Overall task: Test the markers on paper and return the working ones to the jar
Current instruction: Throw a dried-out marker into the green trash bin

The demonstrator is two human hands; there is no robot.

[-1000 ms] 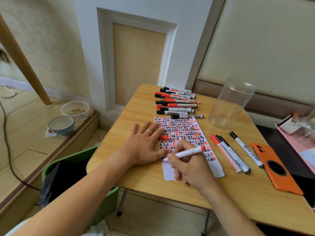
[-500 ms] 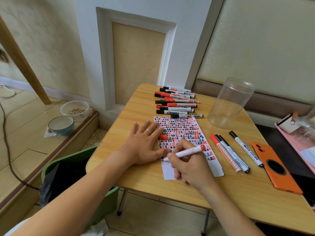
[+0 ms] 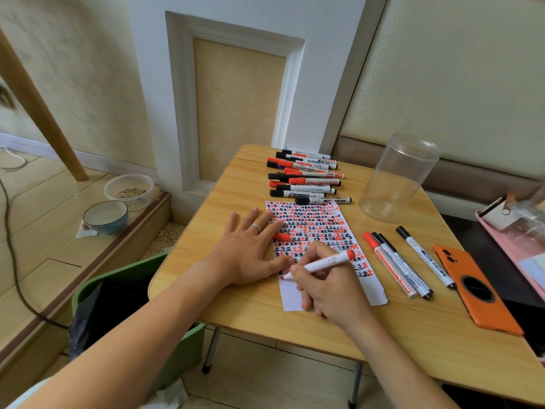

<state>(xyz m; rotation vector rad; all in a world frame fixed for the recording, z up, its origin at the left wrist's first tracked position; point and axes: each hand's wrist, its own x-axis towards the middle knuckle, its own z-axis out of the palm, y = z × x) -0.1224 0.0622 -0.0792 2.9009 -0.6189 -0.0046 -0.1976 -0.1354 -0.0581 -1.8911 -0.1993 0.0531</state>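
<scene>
Now red-tipped white marker touches densely scribbled paper

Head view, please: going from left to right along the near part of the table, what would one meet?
Flat left hand → white paper covered in red and black marks → right hand holding a red-capped white marker → three markers lying side by side → single black-capped marker → orange phone.
</scene>
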